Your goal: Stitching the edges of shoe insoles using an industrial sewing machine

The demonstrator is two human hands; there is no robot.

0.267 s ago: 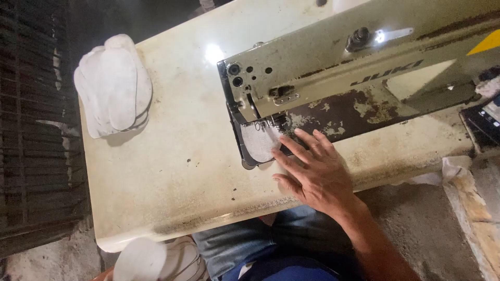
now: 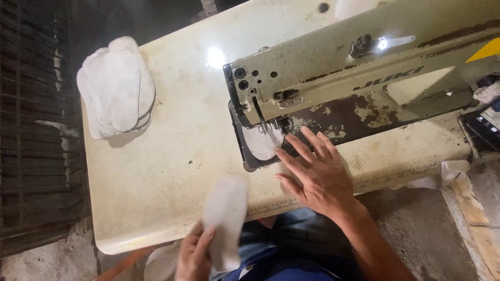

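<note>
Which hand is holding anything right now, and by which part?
The left hand grips a white insole-shaped piece by its near end. The right hand holds nothing, lying flat beside the piece under the needle.

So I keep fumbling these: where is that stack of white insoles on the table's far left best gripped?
Probably across the narrow waist of the stack of insoles, coming from its long open left side. The pieces lie flat, fanned and overlapping, so pinching top to bottom there should keep them together.

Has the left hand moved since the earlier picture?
Yes. The left hand, out of view earlier, has come up over the near edge of the table, holding a white insole.
</note>
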